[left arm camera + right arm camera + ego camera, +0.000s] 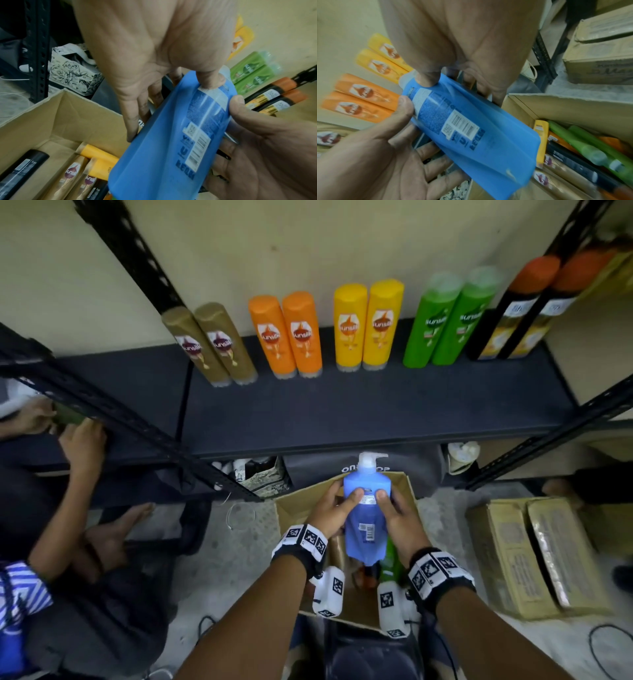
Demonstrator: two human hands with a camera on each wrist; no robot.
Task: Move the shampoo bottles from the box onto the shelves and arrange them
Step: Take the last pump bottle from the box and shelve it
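A blue pump bottle (365, 518) with a white pump top is held upright over the open cardboard box (291, 510). My left hand (337, 506) grips its left side and my right hand (397, 510) grips its right side, both thumbs pressed on the back label. From the left wrist the blue bottle (163, 155) shows above beige bottles (73, 174) lying in the box. From the right wrist the blue bottle (471, 128) hangs over green bottles (590, 148) in the box. The dark shelf (342, 412) carries pairs of beige, orange, yellow, green and black bottles along its back.
Another person crouches at the left, with hands (78, 440) on the neighbouring shelf behind a slanted black post (144, 419). Two sealed cardboard boxes (534, 556) sit on the floor to the right. Bags and clutter fill the lower shelf behind the box. The shelf's front half is bare.
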